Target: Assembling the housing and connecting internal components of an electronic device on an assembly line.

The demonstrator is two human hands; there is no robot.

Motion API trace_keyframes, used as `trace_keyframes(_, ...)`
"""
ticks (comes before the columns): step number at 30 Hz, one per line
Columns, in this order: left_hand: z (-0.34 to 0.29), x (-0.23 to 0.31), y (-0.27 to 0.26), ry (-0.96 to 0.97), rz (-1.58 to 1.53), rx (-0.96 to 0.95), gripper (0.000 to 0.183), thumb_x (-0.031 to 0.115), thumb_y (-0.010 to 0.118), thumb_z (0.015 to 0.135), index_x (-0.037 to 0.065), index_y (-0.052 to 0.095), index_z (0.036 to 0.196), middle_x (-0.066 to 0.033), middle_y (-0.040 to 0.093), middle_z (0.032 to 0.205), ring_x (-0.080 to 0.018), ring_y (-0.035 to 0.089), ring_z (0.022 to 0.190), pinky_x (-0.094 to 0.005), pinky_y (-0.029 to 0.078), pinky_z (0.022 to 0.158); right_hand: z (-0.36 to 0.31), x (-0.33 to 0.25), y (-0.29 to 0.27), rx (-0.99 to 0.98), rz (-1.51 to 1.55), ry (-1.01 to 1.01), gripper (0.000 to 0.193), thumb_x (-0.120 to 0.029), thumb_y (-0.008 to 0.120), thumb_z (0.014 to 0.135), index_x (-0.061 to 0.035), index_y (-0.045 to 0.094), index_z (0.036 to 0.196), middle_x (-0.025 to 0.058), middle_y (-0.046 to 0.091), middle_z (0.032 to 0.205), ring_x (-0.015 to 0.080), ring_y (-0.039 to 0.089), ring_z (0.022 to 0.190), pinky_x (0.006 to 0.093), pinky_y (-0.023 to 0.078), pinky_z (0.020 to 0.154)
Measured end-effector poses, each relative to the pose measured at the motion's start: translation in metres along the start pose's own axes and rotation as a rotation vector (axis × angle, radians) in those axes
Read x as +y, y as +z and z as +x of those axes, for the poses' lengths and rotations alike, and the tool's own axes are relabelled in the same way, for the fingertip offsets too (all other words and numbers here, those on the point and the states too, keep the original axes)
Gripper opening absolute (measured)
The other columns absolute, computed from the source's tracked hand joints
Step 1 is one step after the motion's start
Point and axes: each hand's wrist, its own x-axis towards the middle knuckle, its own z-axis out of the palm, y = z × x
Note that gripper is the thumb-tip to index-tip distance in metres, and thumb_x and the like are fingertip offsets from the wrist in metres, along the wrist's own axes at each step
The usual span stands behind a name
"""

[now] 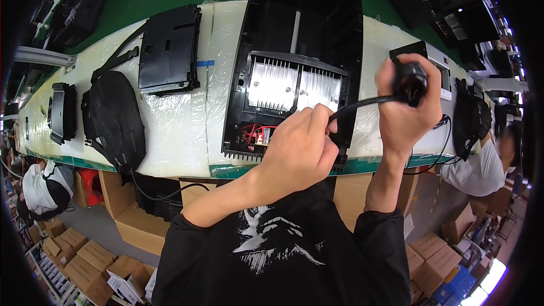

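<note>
White foam padding covers the long bench, which has a green surface showing along its far side, and cardboard boxes sit on the floor below its near edge. Straight ahead of me, reaching from the far side to the near edge, lies a large black housing with its back open, a ribbed silver heat sink set in its middle and some red wiring near its lower left corner.

My left hand is over the housing's near edge, its grip closed with the fingertips pinching a black cable where it comes up from the housing. My right hand is raised just right of the housing, its grip wrapped tight around a black plug-like end piece of the same cable, which runs in a short arc between my two hands.

Further left on the bench lie a smaller black panel, a rounded black mesh part near the near edge, and another small black part toward the left end. Just behind my right hand sits a silver-framed black unit, and another black mesh part lies toward the right end. People in white tops stand below the bench at either end.
</note>
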Motion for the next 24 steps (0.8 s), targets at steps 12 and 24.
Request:
trace_keyframes(12, 0.000, 0.003, 0.002, 0.180, 0.199, -0.234, 0.024, 0.007, 0.065, 0.073, 0.006, 0.058, 0.096, -0.0063, 0.057, 0.089, -0.0234, 0.057, 0.079, -0.0329, 0.045, 0.068, -0.094, -0.022, -0.135, -0.452, 0.030, 0.935, 0.048, 0.001, 0.075, 0.062, -0.0029, 0.054, 0.106, 0.0001, 0.050, 0.071, 0.0064, 0.046, 0.063, 0.0194, 0.038, 0.058)
trace_keyframes(24, 0.005, 0.002, 0.002, 0.254, 0.323, -0.306, 0.031, -0.003, 0.062, 0.067, 0.010, 0.062, 0.096, -0.0026, 0.056, 0.084, -0.0213, 0.055, 0.074, -0.0325, 0.046, 0.065, -0.079, -0.017, -0.092, -0.652, 0.173, 0.647, 0.024, -0.010, 0.068, 0.076, 0.0018, 0.058, 0.094, 0.0105, 0.059, 0.085, 0.0196, 0.057, 0.077, 0.0276, 0.045, 0.070)
